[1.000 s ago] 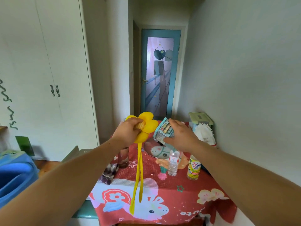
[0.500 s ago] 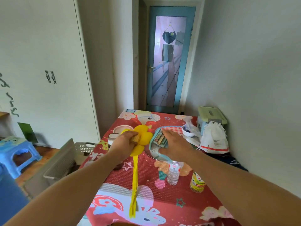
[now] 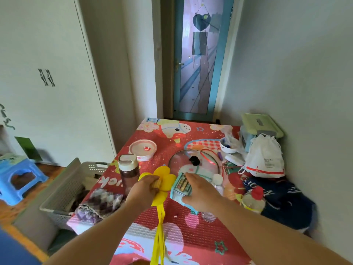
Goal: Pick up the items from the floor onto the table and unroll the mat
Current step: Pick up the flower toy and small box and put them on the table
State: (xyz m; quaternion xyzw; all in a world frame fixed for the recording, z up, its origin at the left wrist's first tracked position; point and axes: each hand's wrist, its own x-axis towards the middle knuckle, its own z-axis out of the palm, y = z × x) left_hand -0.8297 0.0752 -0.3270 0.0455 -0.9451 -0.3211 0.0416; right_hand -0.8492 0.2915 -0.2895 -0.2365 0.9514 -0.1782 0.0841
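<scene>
My left hand (image 3: pixel 142 190) grips a yellow flower-shaped toy (image 3: pixel 164 180) whose long yellow strips hang down over the near table. My right hand (image 3: pixel 202 192) holds a small teal box with coloured pieces (image 3: pixel 180 187). Both hands hover side by side above the table covered by a red cartoon cloth (image 3: pixel 172 217), just in front of a glass pot lid (image 3: pixel 193 163). No rolled mat is in view.
On the table stand a brown bottle with a white cap (image 3: pixel 129 170), a round lidded container (image 3: pixel 142 149), a white drawstring bag (image 3: pixel 264 159), dark clothing (image 3: pixel 282 199), a knitted cloth (image 3: pixel 101 205) and small bottles. A grey basket (image 3: pixel 63 192) and blue stool (image 3: pixel 17 175) sit left.
My head has tilted down and come closer to the table, so more of the tabletop shows. Both hands have moved lower over the cloth, still holding the same items.
</scene>
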